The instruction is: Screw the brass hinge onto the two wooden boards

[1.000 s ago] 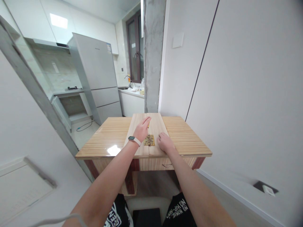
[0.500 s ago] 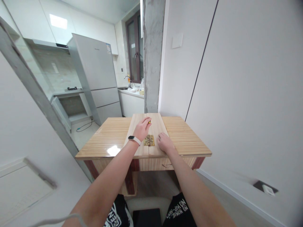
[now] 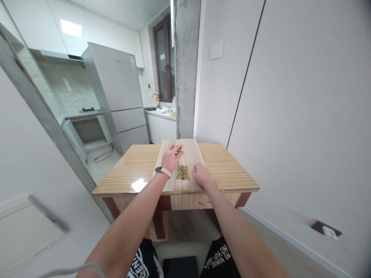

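I have the left hand (image 3: 171,158) just beyond the hinge (image 3: 182,172), thumb and fingers pinching a small yellow piece (image 3: 180,150) with dark marks (too small for me to name). The hinge lies across the seam between the left board (image 3: 174,186) and the right board (image 3: 189,152), on the table (image 3: 232,170). The right hand (image 3: 202,173) rests curled on the right board, just right of the hinge and apart from it; I cannot tell whether its fingers close on anything.

I judge the step in hand to be handling the yellow piece, the right hand perhaps steadying the board. The next move, I'd say, calls for a firm pinch and a still board.

Against half a second ago, the left hand sits slightly further left, and more of the piece shows; the right hand and the hinge look unchanged.
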The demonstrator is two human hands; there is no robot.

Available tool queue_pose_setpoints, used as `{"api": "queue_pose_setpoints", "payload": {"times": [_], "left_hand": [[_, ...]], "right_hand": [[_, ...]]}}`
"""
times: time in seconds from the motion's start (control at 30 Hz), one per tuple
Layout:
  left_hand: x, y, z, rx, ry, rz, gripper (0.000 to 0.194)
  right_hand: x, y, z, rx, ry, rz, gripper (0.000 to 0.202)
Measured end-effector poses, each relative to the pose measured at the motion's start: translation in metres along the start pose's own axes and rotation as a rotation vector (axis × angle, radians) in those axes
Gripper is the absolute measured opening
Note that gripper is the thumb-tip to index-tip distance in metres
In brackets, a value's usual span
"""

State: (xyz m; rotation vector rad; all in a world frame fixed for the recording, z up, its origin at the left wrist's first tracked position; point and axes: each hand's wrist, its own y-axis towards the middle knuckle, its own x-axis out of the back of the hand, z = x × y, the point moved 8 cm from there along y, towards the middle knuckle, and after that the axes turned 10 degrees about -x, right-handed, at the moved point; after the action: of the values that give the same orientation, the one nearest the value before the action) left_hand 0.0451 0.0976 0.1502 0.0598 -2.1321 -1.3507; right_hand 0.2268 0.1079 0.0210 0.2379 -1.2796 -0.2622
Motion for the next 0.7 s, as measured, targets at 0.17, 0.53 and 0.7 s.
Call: {"api": "queue_pose_setpoints", "payload": {"times": [0.17,0.53,0.7], "left_hand": [[0.003,-0.002,0.001,-0.017,-0.007,-0.027,0.026],[0.002,-0.002,-0.006,-0.089,0.027,0.057,0.033],[0.001,-0.003,-0.014,-0.136,-0.014,0.098,0.042]], "right_hand": [[0.0,0.0,0.0,-0.008,0.005,0.013,0.027],[0.0,0.0,0.0,-0.019,-0.002,0.023,0.026],[0.001,0.0,0.001,-0.01,-0.004,0.005,0.026]]}}
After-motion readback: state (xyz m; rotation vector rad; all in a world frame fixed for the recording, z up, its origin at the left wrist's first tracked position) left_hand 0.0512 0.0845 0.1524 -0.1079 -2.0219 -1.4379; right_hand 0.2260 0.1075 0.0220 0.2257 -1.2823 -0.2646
